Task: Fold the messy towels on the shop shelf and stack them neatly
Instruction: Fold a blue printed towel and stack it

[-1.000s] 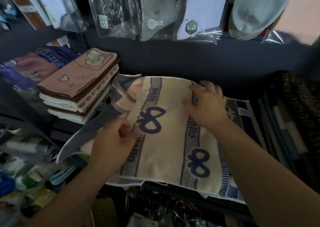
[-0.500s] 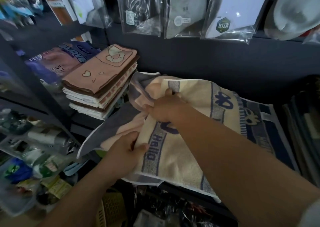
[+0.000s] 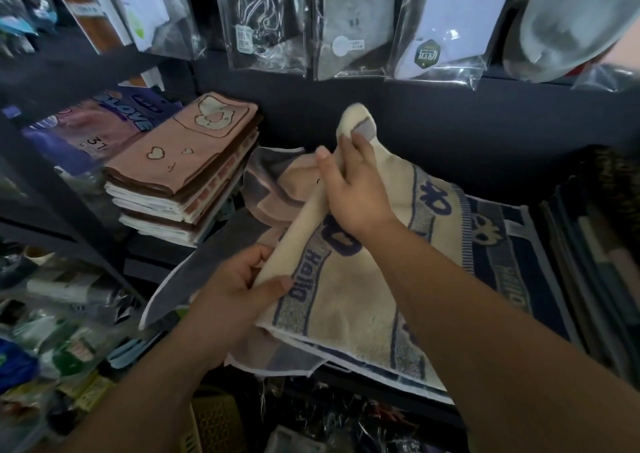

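A cream towel (image 3: 349,300) with grey-blue "Hello" bands lies on the shelf, its left edge raised. My left hand (image 3: 235,290) grips the near left corner of it. My right hand (image 3: 353,189) pinches the far left corner and holds it up off the shelf. Under the cream towel lie a pink and grey towel (image 3: 273,189) and a navy towel (image 3: 519,265), both spread loosely. A neat stack of folded pink and brown towels (image 3: 180,175) stands to the left.
Packaged socks (image 3: 349,19) hang on the dark back wall just above the shelf. Glove packs (image 3: 104,123) lie behind the stack. Dark folded goods (image 3: 595,244) stand at the right. Bottles and packets (image 3: 52,331) fill a lower shelf at left.
My right hand moved from the towel's right part over to its far left corner and lifted it. My left hand kept its grip on the near corner.
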Demonstrator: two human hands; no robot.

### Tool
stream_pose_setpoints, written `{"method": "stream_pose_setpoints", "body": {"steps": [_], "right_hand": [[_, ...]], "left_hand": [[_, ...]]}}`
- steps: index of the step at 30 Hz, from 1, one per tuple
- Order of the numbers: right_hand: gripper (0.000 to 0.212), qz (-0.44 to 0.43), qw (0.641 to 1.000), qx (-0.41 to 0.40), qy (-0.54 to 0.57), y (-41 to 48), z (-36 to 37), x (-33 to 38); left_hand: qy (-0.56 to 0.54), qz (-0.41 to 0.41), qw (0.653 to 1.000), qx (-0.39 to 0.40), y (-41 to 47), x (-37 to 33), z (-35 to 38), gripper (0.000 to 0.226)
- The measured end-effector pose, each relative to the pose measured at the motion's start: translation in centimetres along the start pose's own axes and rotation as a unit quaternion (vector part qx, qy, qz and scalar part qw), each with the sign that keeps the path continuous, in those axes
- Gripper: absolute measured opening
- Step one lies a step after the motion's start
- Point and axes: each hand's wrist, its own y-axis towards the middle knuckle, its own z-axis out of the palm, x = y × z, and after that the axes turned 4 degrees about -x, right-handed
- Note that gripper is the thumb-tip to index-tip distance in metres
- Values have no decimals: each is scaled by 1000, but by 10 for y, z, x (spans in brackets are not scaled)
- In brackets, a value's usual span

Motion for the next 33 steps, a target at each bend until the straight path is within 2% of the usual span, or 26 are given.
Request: {"method": "stream_pose_setpoints", "body": {"steps": [5, 10, 13, 17, 19, 22, 24, 26, 27, 29, 31, 33], "right_hand": [[70, -21, 995, 7, 101, 25, 5, 54], [68, -24, 983, 106, 147, 36, 53, 70], [70, -10, 974, 183, 133, 34, 80, 55], [64, -38, 968, 245, 40, 24, 89, 29], [57, -74, 971, 227, -7, 20, 78, 23], [48, -122, 982, 132, -55, 16, 44, 9], [49, -138, 982, 59, -111, 14, 17, -9], [53, -110, 976, -1, -188, 12, -11, -33], [58, -79, 972, -10, -222, 11, -21, -45], [70, -21, 961, 22, -274, 4, -40, -69], [71, 6, 945, 98, -313, -6, -47, -95], [70, 19, 934, 140, -327, -15, -44, -114]], "left_hand": [[-23, 69, 994, -85, 8, -23, -34, 25], [29, 54, 979, -197, 13, -16, -76, 11], [88, 44, 965, -242, 16, 2, -93, 10], [188, 22, 952, -239, 18, 27, -95, 8], [227, 10, 943, -243, 23, 38, -91, 7], [315, -8, 917, -246, 29, 49, -85, 12], [374, 41, 882, -284, 31, 55, -84, 29], [443, 138, 830, -310, 32, 55, -78, 41], [446, 165, 824, -309, 30, 50, -71, 42], [389, 172, 870, -249, 24, 36, -47, 34], [342, 187, 910, -140, 14, 24, -15, 28], [340, 220, 914, -24, 6, 19, 20, 28]]}}
